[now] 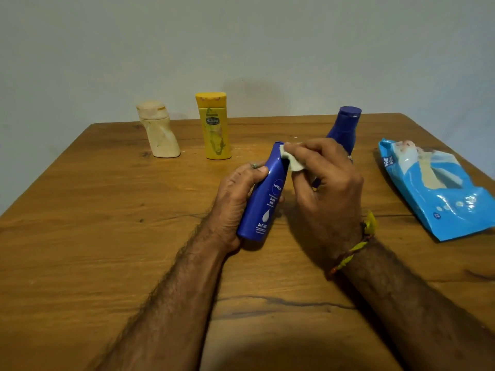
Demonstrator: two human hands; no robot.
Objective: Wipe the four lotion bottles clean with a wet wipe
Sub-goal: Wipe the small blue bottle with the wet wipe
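Nivea bottle [263, 195]: blue, labelled "Body Milk", held tilted above the tabletop [107, 223] near its middle, cap end pointing away from the person; every place below is given relative to this bottle.
Left hand [235, 202]: on the bottle's left side, its grip clamped around the lower body, thumb lying across the front near the neck.
Right hand [325, 183]: just right of the bottle, its grip pinched together on the wet wipe, fingers curled toward the bottle's upper part.
Wet wipe [293, 160]: pale, crumpled, pressed against the bottle's neck on its right side.
Second blue bottle [344, 128]: upright behind and to the right, partly hidden by the right hand.
Yellow bottle [215, 125]: upright behind and slightly left, well apart.
Cream bottle [159, 129]: farther left than the yellow one, upright, with a leaning shape.
Wipes pack [434, 188]: light blue, lying flat well to the right, flap open.
Wrist thread [356, 243]: yellow, around the right wrist, nearer the person than the bottle.
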